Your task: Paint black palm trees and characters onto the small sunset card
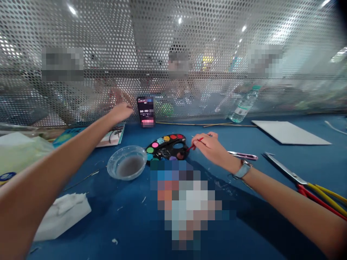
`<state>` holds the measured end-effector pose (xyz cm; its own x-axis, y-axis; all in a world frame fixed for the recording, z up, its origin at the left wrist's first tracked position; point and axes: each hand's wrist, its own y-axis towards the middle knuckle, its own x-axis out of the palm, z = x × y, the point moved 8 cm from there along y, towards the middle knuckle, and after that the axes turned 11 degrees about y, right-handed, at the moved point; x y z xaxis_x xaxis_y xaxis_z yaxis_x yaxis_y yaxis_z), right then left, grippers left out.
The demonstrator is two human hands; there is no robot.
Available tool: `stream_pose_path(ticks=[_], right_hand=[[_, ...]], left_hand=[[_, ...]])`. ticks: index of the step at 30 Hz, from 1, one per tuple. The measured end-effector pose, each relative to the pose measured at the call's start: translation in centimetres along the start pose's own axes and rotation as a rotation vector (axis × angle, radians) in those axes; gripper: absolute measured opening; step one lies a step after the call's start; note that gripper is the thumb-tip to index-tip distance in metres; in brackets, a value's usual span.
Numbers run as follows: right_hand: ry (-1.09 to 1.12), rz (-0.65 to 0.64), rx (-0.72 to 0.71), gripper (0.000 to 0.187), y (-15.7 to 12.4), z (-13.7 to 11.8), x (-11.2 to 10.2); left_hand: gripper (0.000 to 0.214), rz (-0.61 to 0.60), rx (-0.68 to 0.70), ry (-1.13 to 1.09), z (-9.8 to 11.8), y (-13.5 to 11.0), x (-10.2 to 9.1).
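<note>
My right hand (pixel 211 146) pinches a thin red-handled paintbrush (pixel 194 144) whose tip rests at the right end of a black oval paint palette (pixel 166 146) with several coloured wells. My left hand (pixel 121 111) reaches far forward toward a phone (pixel 146 111) that leans upright against the mesh wall and shows a timer. The left hand's fingers are blurred, close to the phone's left edge. A clear plastic bowl (pixel 127 167) of murky water sits left of the palette. A watch is on my right wrist.
Scissors (pixel 290 174) and a small pink knife (pixel 243 155) lie right of my right hand. A water bottle (pixel 243 104) and a white sheet (pixel 290 132) are at the back right. Crumpled tissue (pixel 63 213) lies front left, a painted card (pixel 114 136) back left. People sit behind the perforated wall.
</note>
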<state>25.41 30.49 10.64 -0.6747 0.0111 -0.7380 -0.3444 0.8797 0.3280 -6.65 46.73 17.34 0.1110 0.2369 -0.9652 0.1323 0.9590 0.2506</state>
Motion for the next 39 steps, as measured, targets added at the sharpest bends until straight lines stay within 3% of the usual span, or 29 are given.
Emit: stream_pose_path(ticks=[3, 6, 8, 9, 11, 12, 14, 18, 20, 23, 26, 30, 39], right_hand=[[0.002, 0.002, 0.002, 0.032, 0.1, 0.1, -0.2], [0.016, -0.024, 0.01, 0.031, 0.3, 0.3, -0.2], [0.023, -0.023, 0.015, 0.035, 0.4, 0.5, -0.5], [0.024, -0.014, 0.016, 0.036, 0.4, 0.5, -0.6], [0.026, -0.002, 0.015, 0.037, 0.5, 0.5, -0.8], [0.028, -0.005, 0.015, 0.037, 0.5, 0.4, -0.7], [0.034, -0.02, 0.021, 0.035, 0.5, 0.5, -0.5], [0.052, -0.003, 0.026, 0.035, 0.4, 0.6, -0.4], [0.061, 0.002, 0.025, 0.034, 0.4, 0.8, -0.3], [0.067, 0.008, 0.04, 0.032, 0.4, 1.0, -0.4], [0.074, 0.03, 0.049, 0.032, 0.6, 0.9, -0.6], [0.085, 0.009, 0.057, 0.028, 0.6, 1.0, -0.4], [0.128, 0.069, 0.103, 0.032, 0.6, 2.1, -1.6]], left_hand=[[0.037, 0.103, -0.06, -0.074, -0.2, -0.9, -5.7], [0.041, 0.28, -0.053, -0.136, 1.1, -3.9, -12.2], [0.047, 0.405, -0.029, -0.156, 2.6, -7.3, -16.1], [0.04, 0.459, -0.011, -0.155, 3.5, -9.3, -17.7], [0.027, 0.536, 0.016, -0.135, 5.2, -13.6, -19.5], [0.025, 0.525, 0.028, -0.137, 5.9, -15.7, -19.6], [0.021, 0.376, 0.06, -0.19, 7.1, -19.4, -17.6], [0.025, -0.122, 0.166, -0.288, 9.0, -26.2, -9.1], [0.027, -0.303, 0.221, -0.292, 9.8, -29.2, -5.2], [0.028, -0.42, 0.246, -0.292, 10.2, -32.0, -1.7], [0.03, -0.463, 0.242, -0.3, 10.0, -33.0, -0.1], [0.03, -0.476, 0.244, -0.3, 10.2, -33.3, 0.6], [0.015, -0.554, 0.333, -0.251, 12.8, -33.3, 2.6]])
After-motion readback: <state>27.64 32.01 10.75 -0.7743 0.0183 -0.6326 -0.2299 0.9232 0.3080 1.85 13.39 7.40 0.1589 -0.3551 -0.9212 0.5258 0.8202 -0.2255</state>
